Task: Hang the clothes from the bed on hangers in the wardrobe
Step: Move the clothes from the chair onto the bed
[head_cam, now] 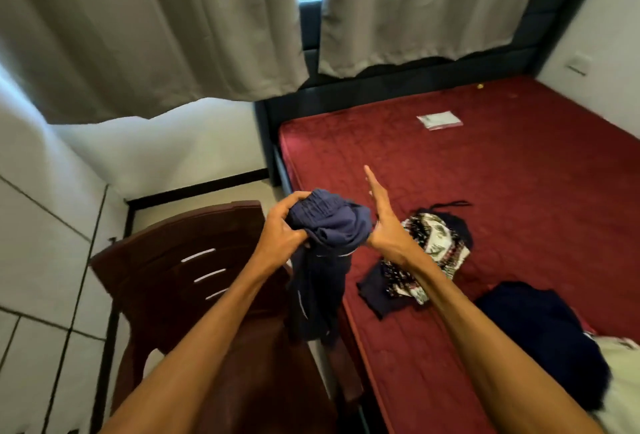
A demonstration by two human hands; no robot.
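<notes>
I am standing at the side of a bed [519, 191] with a dark red mattress, looking down at both of my bare arms stretched out in front of me.

My left hand [282, 229] is closed around a bunched navy garment [332, 222], fingers and thumb curled into the gathered waistband. The rest of the cloth hangs down below that hand, over the gap between the bed and a brown chair [180, 260] that sits under my left forearm.

My right hand [382, 222] is open, fingers straight and together and pointing away from me. It holds nothing. The heel of its palm is just beside the navy bundle and seems to touch it.

More clothes lie on the bed. A patterned black-and-white piece [434, 243] is just past my right hand. A dark piece [540, 336] and a pale one [620, 388] lie to the right of my right forearm, nearer my body.

I judge that I am at an early step: one garment is picked up and being sorted out in my hands, and none is on a hanger. No hanger or wardrobe is in view. Next, I think, my open right hand needs to take hold of the waistband too, so I can shake the garment out flat, then turn away from the bed to find a hanger.
</notes>
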